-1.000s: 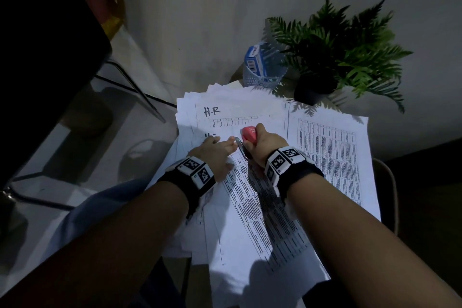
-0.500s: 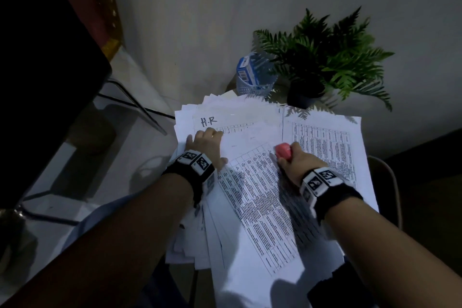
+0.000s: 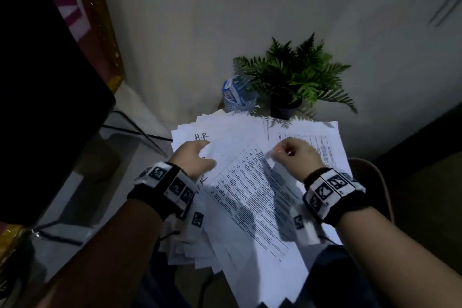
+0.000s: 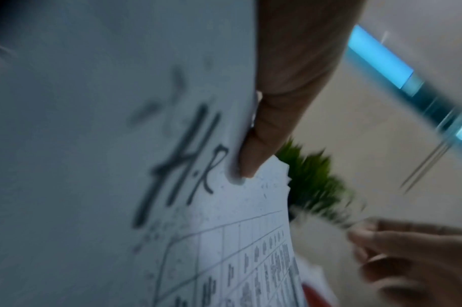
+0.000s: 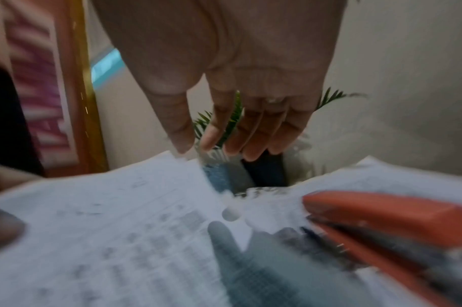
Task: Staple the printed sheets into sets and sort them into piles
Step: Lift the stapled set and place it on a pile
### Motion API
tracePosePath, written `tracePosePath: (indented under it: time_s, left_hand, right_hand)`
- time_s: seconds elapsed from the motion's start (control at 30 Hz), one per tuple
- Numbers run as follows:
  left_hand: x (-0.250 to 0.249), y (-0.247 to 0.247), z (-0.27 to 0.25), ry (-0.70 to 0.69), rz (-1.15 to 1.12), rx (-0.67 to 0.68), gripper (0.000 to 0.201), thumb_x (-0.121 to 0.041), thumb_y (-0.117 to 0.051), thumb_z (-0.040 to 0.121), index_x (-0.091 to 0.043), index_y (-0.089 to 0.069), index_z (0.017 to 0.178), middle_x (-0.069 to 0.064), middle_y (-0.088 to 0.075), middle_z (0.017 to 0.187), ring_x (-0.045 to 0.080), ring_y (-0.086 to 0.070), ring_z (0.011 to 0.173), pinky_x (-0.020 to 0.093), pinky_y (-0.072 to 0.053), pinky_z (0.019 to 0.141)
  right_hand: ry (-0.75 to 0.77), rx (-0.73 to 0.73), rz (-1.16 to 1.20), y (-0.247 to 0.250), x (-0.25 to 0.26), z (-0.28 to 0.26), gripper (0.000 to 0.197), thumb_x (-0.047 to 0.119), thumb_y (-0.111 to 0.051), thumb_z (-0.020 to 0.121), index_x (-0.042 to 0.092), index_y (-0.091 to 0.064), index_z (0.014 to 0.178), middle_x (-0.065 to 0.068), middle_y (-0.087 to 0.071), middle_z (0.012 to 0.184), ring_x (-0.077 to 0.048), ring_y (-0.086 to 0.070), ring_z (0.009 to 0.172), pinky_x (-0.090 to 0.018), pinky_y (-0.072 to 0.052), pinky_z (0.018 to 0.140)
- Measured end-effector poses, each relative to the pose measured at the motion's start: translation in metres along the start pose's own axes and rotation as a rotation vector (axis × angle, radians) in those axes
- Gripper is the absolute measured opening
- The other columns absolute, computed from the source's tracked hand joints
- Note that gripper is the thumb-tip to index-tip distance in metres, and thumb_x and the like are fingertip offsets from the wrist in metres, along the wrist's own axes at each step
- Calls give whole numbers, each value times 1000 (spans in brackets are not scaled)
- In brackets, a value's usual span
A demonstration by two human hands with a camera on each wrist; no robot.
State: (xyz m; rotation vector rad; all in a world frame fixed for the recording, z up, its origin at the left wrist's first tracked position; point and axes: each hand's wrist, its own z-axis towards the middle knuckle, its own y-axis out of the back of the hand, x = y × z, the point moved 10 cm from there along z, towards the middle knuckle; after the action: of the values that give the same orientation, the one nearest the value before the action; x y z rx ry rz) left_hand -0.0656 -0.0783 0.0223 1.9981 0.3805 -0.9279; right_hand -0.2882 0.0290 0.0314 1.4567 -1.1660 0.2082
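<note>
A fanned heap of printed sheets covers the small table. On top lies a set with printed tables (image 3: 250, 195). My left hand (image 3: 197, 157) holds the edge of the sheet marked H.R (image 3: 225, 132); in the left wrist view a finger (image 4: 253, 145) curls round that sheet's edge (image 4: 119, 145). My right hand (image 3: 292, 155) hovers with relaxed fingers over the set's top corner, and its thumb tip (image 5: 180, 143) touches that corner. The red stapler (image 5: 382, 220) lies loose on the papers right of that hand, hidden in the head view.
A potted fern (image 3: 295, 77) and a blue mesh basket with a small box (image 3: 235, 97) stand at the table's back edge against the wall. Another printed pile (image 3: 327, 147) lies at the right. A dark screen (image 3: 37, 82) looms at left. A chair edge (image 3: 370, 182) shows at right.
My right hand has let go of the red stapler, left it on the papers and come to the set's top corner. My left hand slid up to the H.R sheet.
</note>
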Motion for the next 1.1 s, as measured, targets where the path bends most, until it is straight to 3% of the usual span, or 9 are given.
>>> tracePosePath:
  time_s: [0.07, 0.17, 0.27, 0.37, 0.57, 0.7, 0.77, 0.9, 1.1]
  left_hand:
    - [-9, 7, -22, -15, -126, -58, 19, -17, -65, 67, -28, -67, 83, -1, -73, 83, 18, -67, 75, 30, -55, 71]
    - [-22, 4, -46, -57, -191, -63, 22, -14, -61, 65, -30, -70, 77, 19, -70, 80, 21, -61, 61, 44, -56, 64]
    - [-39, -1, -62, -119, -177, -69, 24, -5, -62, 73, -27, -70, 74, 18, -70, 79, 19, -59, 60, 32, -51, 58]
    - [-53, -3, -76, -181, -161, -103, 25, 0, -61, 77, -24, -69, 78, 2, -70, 76, 10, -60, 63, 22, -47, 63]
    - [-70, -6, -91, -262, -98, -122, 23, 1, -61, 79, -21, -68, 86, -5, -67, 81, 9, -58, 78, 19, -39, 71]
    - [-75, -8, -95, -280, -86, -113, 11, -17, -66, 84, -20, -67, 73, -3, -65, 72, 7, -55, 69, 23, -40, 67]
    - [-76, -7, -94, -269, -66, -134, 18, -30, -65, 86, -15, -71, 79, -2, -67, 77, 8, -56, 73, 26, -43, 71]
    - [-77, -4, -93, -240, 16, -183, 24, -36, -61, 88, -15, -73, 95, -1, -71, 95, 15, -63, 91, 31, -48, 83]
    - [-77, -4, -89, -199, 88, -186, 25, -40, -60, 87, -17, -71, 90, 4, -72, 96, 21, -65, 92, 31, -50, 81]
  right_hand:
    - [21, 97, 134, -18, 21, -18, 4, 28, -69, 81, 24, -70, 79, 8, -67, 83, -6, -60, 75, -17, -48, 67]
    - [27, 155, 292, -35, 42, -38, 5, 20, -71, 81, 16, -73, 84, 10, -67, 79, -4, -57, 71, -15, -41, 63]
    - [-39, 174, 388, -41, 45, -56, 6, 25, -72, 81, 19, -72, 80, 12, -64, 71, -1, -54, 61, -13, -36, 55]
    - [-87, 177, 481, -38, 44, -72, 13, 25, -71, 82, 14, -73, 87, 8, -63, 67, 1, -54, 50, -12, -38, 48]
    - [-100, 162, 494, -27, 45, -90, 6, 21, -68, 83, 16, -68, 81, 5, -60, 65, -5, -52, 55, -10, -37, 42]
    - [-4, 107, 490, -21, 48, -92, 4, 16, -67, 83, 14, -69, 80, 6, -62, 67, -2, -51, 54, -13, -37, 51]
    - [38, 64, 493, -18, 49, -92, 4, 13, -68, 82, 13, -69, 78, 7, -61, 66, 0, -50, 53, -13, -38, 54]
    - [84, -47, 503, -14, 49, -94, 4, 11, -68, 82, 12, -68, 79, 4, -57, 64, -8, -49, 56, -10, -40, 52]
    - [193, -247, 426, -8, 53, -98, 15, 15, -65, 83, 20, -61, 69, -4, -59, 75, -17, -52, 68, -29, -47, 69]
